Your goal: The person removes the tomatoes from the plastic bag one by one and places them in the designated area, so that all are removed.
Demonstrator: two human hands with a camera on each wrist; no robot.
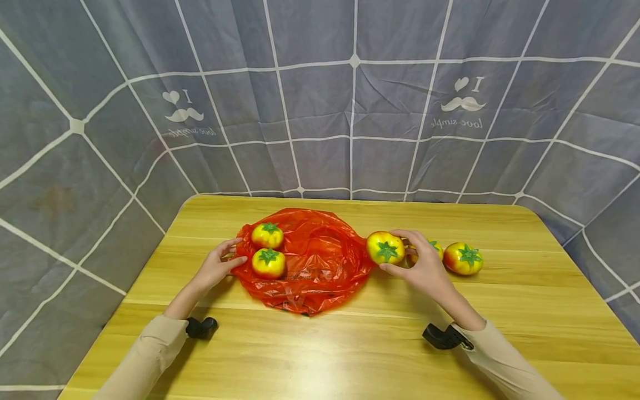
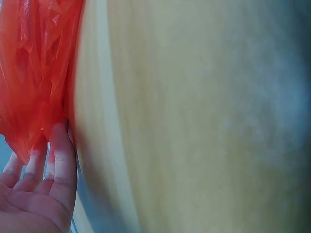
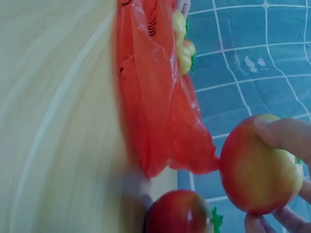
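A red plastic bag (image 1: 320,250) lies spread on the wooden table (image 1: 320,355). My left hand (image 1: 216,268) is at its left edge, thumb and fingers apart. The left wrist view shows the red film over those fingertips (image 2: 36,150). Two yellow-red tomatoes (image 1: 267,235) with green star-shaped tops sit at the bag's left side, close to this hand. Beyond the bag's right edge, my right hand (image 1: 425,266) grips another tomato (image 1: 385,248) between thumb and fingers. In the right wrist view the held tomato (image 3: 257,165) overlaps the bag's pointed corner.
Right of the bag, a tomato (image 1: 463,258) rests on the table, and another (image 1: 436,248) is partly hidden behind my right hand. A grey curtain (image 1: 320,111) with white grid lines hangs behind the table. Each sleeve has a black wrist device (image 1: 201,328) at its cuff.
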